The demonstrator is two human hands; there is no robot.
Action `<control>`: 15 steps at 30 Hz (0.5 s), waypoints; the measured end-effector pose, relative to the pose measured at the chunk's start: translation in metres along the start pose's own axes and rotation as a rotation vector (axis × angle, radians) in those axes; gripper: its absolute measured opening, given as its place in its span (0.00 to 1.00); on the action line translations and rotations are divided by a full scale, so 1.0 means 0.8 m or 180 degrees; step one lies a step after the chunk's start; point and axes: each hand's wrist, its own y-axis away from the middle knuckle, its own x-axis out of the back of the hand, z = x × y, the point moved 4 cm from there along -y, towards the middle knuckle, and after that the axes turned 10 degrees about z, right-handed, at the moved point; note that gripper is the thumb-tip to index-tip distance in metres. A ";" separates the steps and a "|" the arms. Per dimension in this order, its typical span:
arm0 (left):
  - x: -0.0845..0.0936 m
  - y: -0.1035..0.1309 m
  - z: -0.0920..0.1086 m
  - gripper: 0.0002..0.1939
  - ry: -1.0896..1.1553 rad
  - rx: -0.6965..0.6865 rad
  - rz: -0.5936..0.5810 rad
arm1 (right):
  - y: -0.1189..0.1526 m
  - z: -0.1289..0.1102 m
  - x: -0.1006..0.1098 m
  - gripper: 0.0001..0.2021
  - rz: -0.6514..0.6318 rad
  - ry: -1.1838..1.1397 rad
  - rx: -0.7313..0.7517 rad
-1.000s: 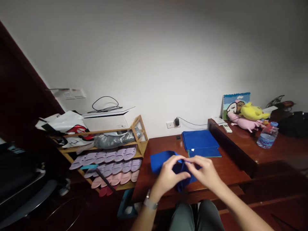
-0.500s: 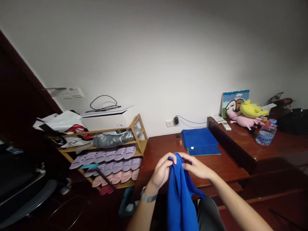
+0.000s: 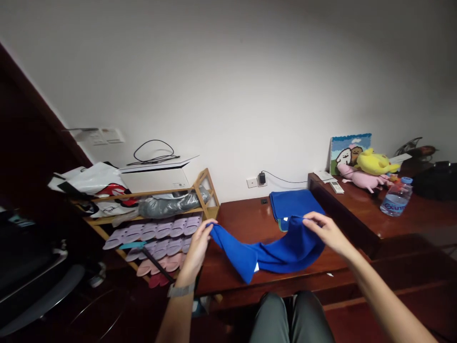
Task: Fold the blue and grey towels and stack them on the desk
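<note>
A blue cloth (image 3: 274, 257) is stretched between my hands over the front of the wooden desk (image 3: 235, 214), its middle sagging and a small white tag showing on it. My left hand (image 3: 200, 243) pinches one corner at the left, near the desk's left edge. At the right, my right hand (image 3: 324, 228) grips the other upper corner between thumb and fingers. Behind the held cloth, a folded blue cloth (image 3: 293, 202) with a white tag and a green-edged border lies at the back of the desk, partly covered from view.
On the left stands a wooden rack (image 3: 210, 190) with rows of slippers (image 3: 174, 228) and a white box (image 3: 157, 178) on top. A higher surface at the right holds a water bottle (image 3: 396, 197), plush toys (image 3: 376, 162) and a remote (image 3: 336, 187). A charger (image 3: 262, 177) is plugged into the wall.
My hands have moved apart, left hand to the left and right hand to the right. The cloth, which hung bunched between them, is now spread sideways and raised over the desk.
</note>
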 end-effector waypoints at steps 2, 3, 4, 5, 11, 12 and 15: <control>0.028 -0.015 -0.016 0.25 0.0180 0.0313 0.0070 | -0.008 0.013 0.037 0.29 0.0311 0.0078 -0.0029; 0.041 -0.021 -0.023 0.26 0.0266 0.0433 0.0119 | -0.012 0.020 0.054 0.30 0.0475 0.0100 -0.0024; 0.051 -0.024 -0.028 0.28 0.0341 0.0542 0.0167 | -0.015 0.027 0.071 0.30 0.0625 0.0132 -0.0010; 0.059 -0.027 -0.032 0.29 0.0424 0.0647 0.0188 | -0.018 0.034 0.087 0.30 0.0756 0.0181 0.0005; 0.082 -0.035 -0.047 0.20 0.0898 0.0853 0.0229 | -0.024 0.071 0.154 0.23 0.1115 0.0489 0.0154; 0.086 -0.036 -0.049 0.17 0.0918 0.0842 0.0307 | -0.023 0.076 0.160 0.22 0.1068 0.0557 0.0221; 0.098 -0.039 -0.051 0.11 0.0823 0.0791 0.0431 | -0.023 0.090 0.179 0.19 0.0893 0.1007 0.0371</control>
